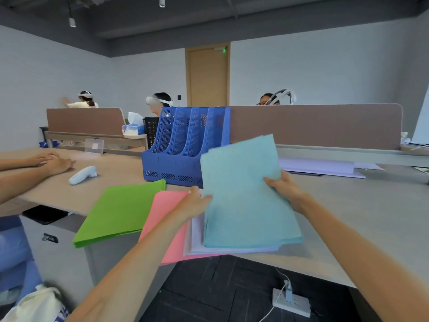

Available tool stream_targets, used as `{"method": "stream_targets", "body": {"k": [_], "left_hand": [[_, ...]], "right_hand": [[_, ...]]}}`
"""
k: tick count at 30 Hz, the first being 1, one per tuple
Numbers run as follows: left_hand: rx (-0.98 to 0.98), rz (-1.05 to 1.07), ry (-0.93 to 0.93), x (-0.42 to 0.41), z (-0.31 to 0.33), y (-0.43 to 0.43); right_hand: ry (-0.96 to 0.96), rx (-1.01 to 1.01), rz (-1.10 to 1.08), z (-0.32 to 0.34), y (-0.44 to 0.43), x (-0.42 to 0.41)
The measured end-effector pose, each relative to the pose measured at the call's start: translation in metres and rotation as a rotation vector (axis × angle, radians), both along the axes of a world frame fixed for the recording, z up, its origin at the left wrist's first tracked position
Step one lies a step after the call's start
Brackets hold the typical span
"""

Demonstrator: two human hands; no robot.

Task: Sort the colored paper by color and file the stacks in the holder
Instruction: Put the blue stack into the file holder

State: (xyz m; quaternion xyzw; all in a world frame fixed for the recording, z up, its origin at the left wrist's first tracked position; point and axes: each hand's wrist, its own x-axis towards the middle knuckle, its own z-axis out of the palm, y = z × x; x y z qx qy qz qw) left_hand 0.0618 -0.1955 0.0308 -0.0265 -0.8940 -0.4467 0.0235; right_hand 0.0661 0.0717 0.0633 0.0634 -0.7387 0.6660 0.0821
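Together, left grip (197, 202) and right grip (284, 188) pinching light-blue paper stack (243, 201), blue holder (171, 145) just behind

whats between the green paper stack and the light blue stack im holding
The pink paper stack lies between the green paper stack and the light blue stack, with your left hand reaching over it, as the head view shows.

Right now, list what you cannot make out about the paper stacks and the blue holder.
- Head view: lower right of the blue perforated plastic file holder, behind the light-blue paper stack gripped by the left hand and right hand.
- Head view: most of the lilac paper stack, under the light-blue stack.
- Head view: part of the pink paper stack, under the left forearm and lilac sheets.
- Sheet counts: edges too thin.
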Motion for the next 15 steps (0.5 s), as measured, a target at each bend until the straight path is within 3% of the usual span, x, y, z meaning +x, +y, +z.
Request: {"method": "stream_targets", "body": {"k": [4,10,15], "left_hand": [[0.339,-0.029,0.049,-0.004,0.038,0.031],[0.454,-0.068,0.481,0.015,0.078,0.106],[0.545,-0.162,0.568,0.029,0.083,0.180]], "right_hand": [[0.118,-0.075,-0.050,0.031,0.023,0.017],[0.398,-0.114,-0.121,0.068,0.062,0.059],[0.487,-0.102,-0.256,0.072,0.110,0.088]]}}
